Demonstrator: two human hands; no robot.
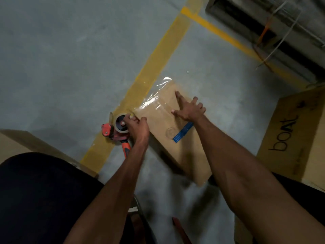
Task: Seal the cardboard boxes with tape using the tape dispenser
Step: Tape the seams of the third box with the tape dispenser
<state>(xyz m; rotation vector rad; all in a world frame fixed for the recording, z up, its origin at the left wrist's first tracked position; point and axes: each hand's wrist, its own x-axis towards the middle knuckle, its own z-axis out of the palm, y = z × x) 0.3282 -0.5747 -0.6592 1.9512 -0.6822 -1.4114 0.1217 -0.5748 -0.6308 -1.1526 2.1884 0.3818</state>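
Bare floor (61, 59) left; printed box (290, 138) right; pallet (263, 23), probably, beyond.

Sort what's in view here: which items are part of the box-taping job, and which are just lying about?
In the job:
- cardboard box, right hand pressing flat on top
- tape dispenser, left hand at its roll
- clear tape along the box's far end

Lying about:
- printed box at right
- box at left
- yellow floor lines

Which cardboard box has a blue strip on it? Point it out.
The flat box in the middle, under the right hand. The box at far right bears black "boat" lettering instead; the box at left shows plain cardboard.
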